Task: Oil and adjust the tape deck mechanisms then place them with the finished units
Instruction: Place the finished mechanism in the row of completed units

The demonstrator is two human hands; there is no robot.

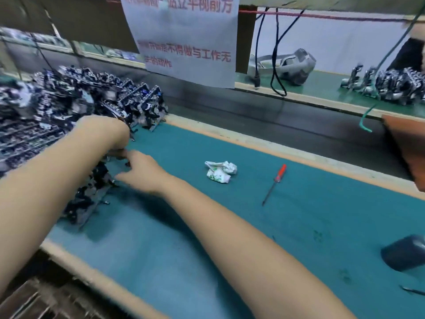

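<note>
Tape deck mechanisms [92, 192] lay in a short row at the left end of the green bench mat [207, 249], leaning against each other, near the mat's front edge. Right hand [140, 172] reached across to them, fingers spread loosely, fingertips touching the top of the nearest units; frame too blurred to say if it pinched anything. Left hand [108, 134] was just above and behind, wrist bent down, fingers hidden behind the arm and the mechanisms, so grip could not be told. Both hands were close together over the same spot.

Dark blue rounded object [404, 253] sat at the mat's right edge, near the front. Metal tweezers tip [411, 290] showed at the lower right corner. Red-handled screwdriver [274, 184] lay mid-mat, well apart from the hands, tip pointing toward the viewer. Crumpled white cloth [220, 171] with green print lay between the screwdriver and the hands.

Farther back on the left was a big pile of finished mechanisms [69, 100]. White paper notice [184, 38] with red Chinese text hung above the conveyor. Across it, a grey headset [289, 65] and another batch of mechanisms [395, 86] sat on the far bench, with black cables [277, 54] hanging down.
</note>
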